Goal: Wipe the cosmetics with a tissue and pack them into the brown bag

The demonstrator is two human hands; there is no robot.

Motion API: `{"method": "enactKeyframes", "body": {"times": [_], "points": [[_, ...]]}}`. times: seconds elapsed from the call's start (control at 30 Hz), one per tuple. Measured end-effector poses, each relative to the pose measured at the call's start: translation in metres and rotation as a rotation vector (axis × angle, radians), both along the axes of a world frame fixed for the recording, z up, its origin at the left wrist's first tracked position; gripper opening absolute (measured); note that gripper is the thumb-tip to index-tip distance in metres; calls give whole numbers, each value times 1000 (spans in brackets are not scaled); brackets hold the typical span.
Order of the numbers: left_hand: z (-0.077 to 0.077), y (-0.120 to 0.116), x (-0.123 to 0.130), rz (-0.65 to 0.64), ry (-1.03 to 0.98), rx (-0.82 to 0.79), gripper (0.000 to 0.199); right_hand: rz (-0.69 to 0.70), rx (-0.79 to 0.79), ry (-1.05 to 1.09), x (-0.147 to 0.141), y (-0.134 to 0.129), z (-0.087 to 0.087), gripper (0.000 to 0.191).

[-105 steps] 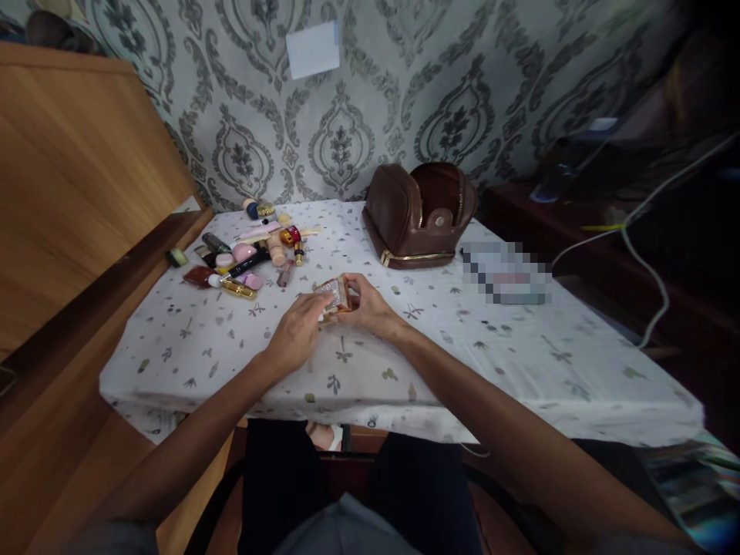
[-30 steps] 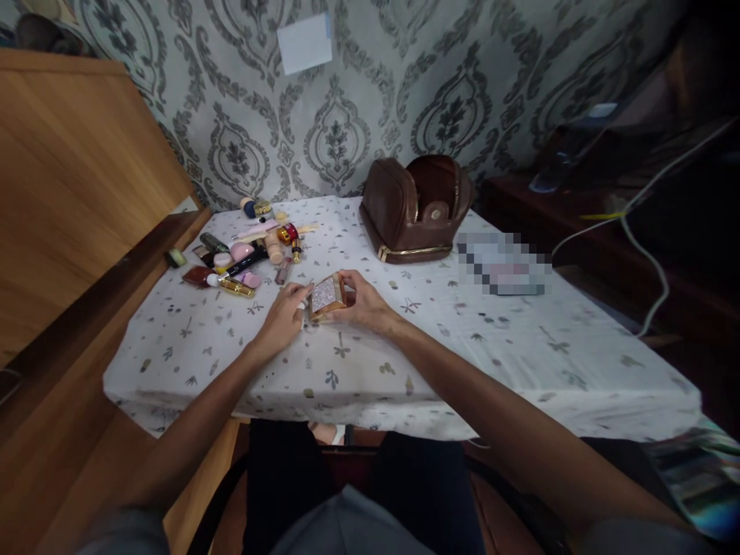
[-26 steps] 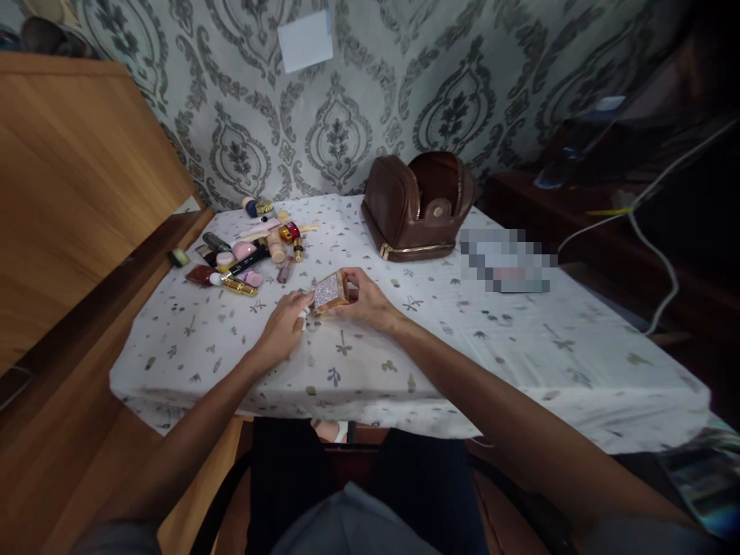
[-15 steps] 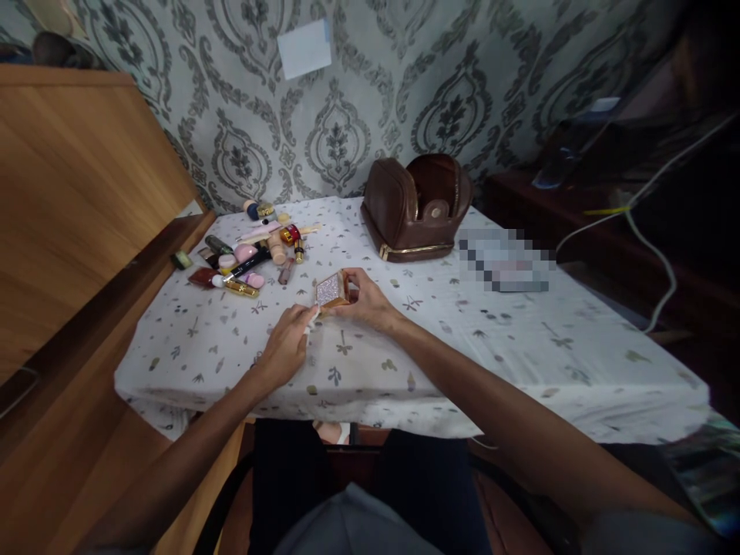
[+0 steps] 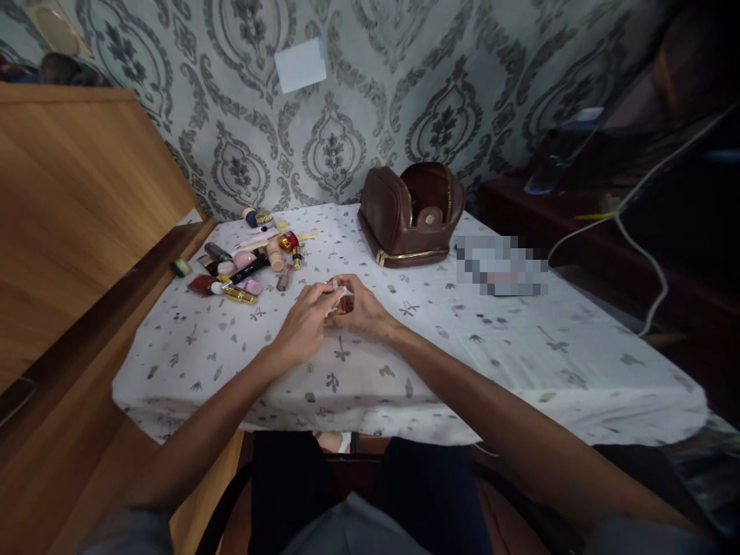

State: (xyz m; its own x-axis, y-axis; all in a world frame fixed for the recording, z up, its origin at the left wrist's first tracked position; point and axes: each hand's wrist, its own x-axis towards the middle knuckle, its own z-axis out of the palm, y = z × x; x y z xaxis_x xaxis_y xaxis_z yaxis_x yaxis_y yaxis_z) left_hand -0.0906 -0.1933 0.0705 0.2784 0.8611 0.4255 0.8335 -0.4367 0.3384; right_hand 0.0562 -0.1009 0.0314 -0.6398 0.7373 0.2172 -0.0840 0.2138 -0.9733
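Both hands meet over the front middle of the table. My right hand (image 5: 365, 308) is closed round a small gold-edged compact (image 5: 345, 304), whose dark reddish-brown side shows. My left hand (image 5: 304, 317) pinches a bit of white cloth or tissue (image 5: 338, 294) and presses it on the compact. Fingers hide much of both. Left of the hands lies a loose group of cosmetics, with a pink sponge (image 5: 243, 260), a black tube (image 5: 250, 267) and a gold tube (image 5: 239, 294). Behind the hands and to the right stands a brown leather bag (image 5: 412, 216), its top unzipped.
A patterned white cloth covers the table (image 5: 358, 393). At its right lies a blurred-out flat item (image 5: 502, 266). A wooden panel (image 5: 86, 223) borders the left side. A white cable (image 5: 656, 289) and a clear bottle (image 5: 546, 173) are at the right.
The compact has turned, so its glittery face no longer shows and its darker side does. My left hand has moved right and up onto it. The view has shifted slightly.
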Motion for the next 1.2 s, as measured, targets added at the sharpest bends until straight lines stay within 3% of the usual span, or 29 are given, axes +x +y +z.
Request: {"method": "enactKeyframes", "body": {"times": [0.2, 0.4, 0.57, 0.7, 0.87, 0.97, 1.07, 1.2], "points": [[-13, 36, -28, 150, -41, -38, 62, 9, -22, 16, 0, -3, 2, 76], [-29, 31, -53, 172, -189, -142, 58, 23, -9, 43, 2, -7, 10, 76], [-21, 22, -51, 135, -344, -224, 59, 49, 122, 85, 6, -7, 14, 83], [-17, 20, -45, 106, -383, -263, 58, 130, 112, 127, 7, -3, 9, 90], [-8, 17, -44, 210, -501, -280, 57, 171, 135, 91, 5, -4, 7, 67], [5, 13, -43, 255, -549, -274, 53, 185, 113, 89, 3, -5, 8, 66], [16, 9, -40, 224, -479, -194, 50, 230, 75, 112, 1, -5, 6, 68], [20, 3, -35, 148, -275, -38, 53, 262, 24, 113, -1, -2, -2, 69]]}}
